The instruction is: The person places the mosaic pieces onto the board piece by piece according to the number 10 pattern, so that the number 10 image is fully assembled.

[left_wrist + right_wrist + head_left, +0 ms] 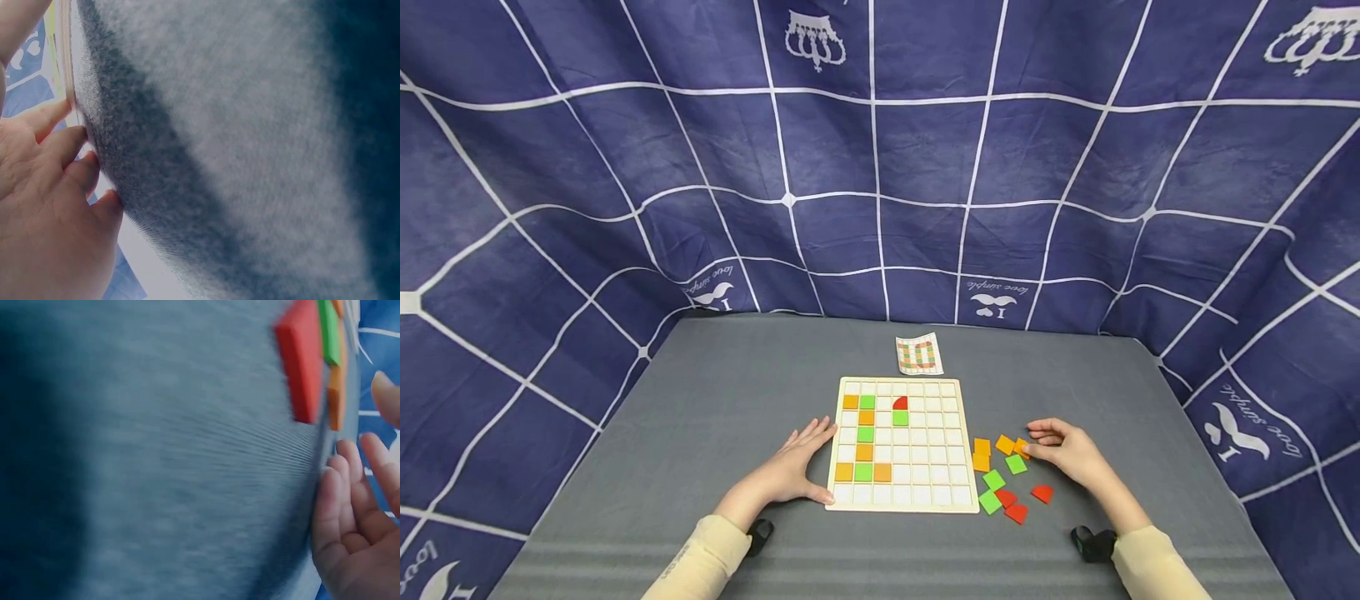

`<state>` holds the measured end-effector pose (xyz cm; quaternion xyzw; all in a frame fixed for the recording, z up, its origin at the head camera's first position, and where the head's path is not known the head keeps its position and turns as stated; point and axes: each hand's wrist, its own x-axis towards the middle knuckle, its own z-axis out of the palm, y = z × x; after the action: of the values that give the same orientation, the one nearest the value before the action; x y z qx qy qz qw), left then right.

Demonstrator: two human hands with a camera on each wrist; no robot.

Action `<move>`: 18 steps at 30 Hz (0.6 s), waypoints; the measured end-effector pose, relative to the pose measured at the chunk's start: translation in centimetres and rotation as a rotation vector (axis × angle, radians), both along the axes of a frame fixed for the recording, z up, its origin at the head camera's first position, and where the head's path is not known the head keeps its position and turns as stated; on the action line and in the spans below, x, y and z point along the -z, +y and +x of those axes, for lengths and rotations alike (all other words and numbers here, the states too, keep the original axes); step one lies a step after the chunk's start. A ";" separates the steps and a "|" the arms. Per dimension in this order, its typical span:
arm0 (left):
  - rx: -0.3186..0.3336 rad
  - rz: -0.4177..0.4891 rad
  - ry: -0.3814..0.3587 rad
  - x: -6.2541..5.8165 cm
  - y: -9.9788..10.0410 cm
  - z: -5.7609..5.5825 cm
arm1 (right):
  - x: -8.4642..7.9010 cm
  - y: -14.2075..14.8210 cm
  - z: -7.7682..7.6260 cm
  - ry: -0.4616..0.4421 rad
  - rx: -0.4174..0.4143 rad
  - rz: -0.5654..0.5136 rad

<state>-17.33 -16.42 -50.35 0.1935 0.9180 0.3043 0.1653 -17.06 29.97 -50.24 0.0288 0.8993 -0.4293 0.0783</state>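
Observation:
A wooden grid board (932, 473) lies flat on the grey table, with orange, green and red tiles in some of its squares. My left hand (790, 468) rests at the board's left edge, thumb and fingers spread; the left wrist view shows its fingertips along that edge. To the right of the board, my right hand (1069, 454) is beside an orange tile (1022, 447), with its thumb close to the tile. In the right wrist view the thumb (387, 400) stands apart from the loosely bent fingers, and nothing shows between them.
Right of the board lie loose orange tiles (982, 447), green tiles (994, 480) and red quarter-round tiles (1042, 494). A printed pattern card (918, 355) sits behind the board. Blue curtain (925, 150) with white lines surrounds the table's back and sides.

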 end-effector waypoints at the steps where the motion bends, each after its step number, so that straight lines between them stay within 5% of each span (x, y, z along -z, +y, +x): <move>1: -0.001 0.001 -0.001 0.0 0.0 0.0 | 0.1 -0.1 0.1 0.012 0.004 0.017; 18: -0.014 -0.006 0.008 -0.1 0.2 0.0 | 1.0 -1.0 0.8 0.155 -0.029 0.244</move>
<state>-17.29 -16.24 -50.25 0.1877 0.9209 0.3018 0.1603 -16.25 28.93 -51.21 -0.0081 0.9485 -0.3166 0.0108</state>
